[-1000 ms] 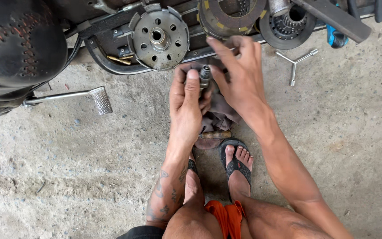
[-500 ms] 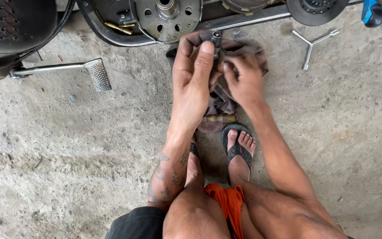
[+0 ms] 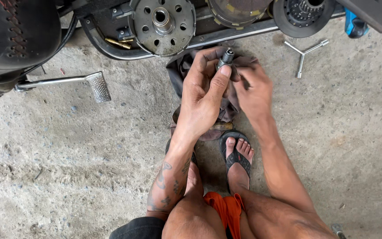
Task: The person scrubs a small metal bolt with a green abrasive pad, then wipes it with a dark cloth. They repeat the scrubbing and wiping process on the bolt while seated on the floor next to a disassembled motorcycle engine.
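My left hand [image 3: 206,93] holds a small metal shaft part [image 3: 224,59] upright between thumb and fingers, its threaded tip poking out at the top. My right hand [image 3: 255,90] sits just to the right, fingers curled into a dark grey rag [image 3: 180,71] that lies bunched under and behind both hands. A wooden-handled tool [image 3: 222,126] lies on the floor under the rag near my sandalled foot [image 3: 237,152].
A motorcycle lies along the top: black seat [image 3: 14,31], foot peg [image 3: 98,86], a round drilled clutch plate [image 3: 162,24] and further clutch parts [image 3: 301,15]. A three-armed socket wrench [image 3: 305,54] and a blue-handled tool [image 3: 354,24] lie on the concrete floor [image 3: 67,168].
My right hand came back from the engine down to the rag. The left hand turned the metal part upright, so its tip now shows. The view shifted slightly.
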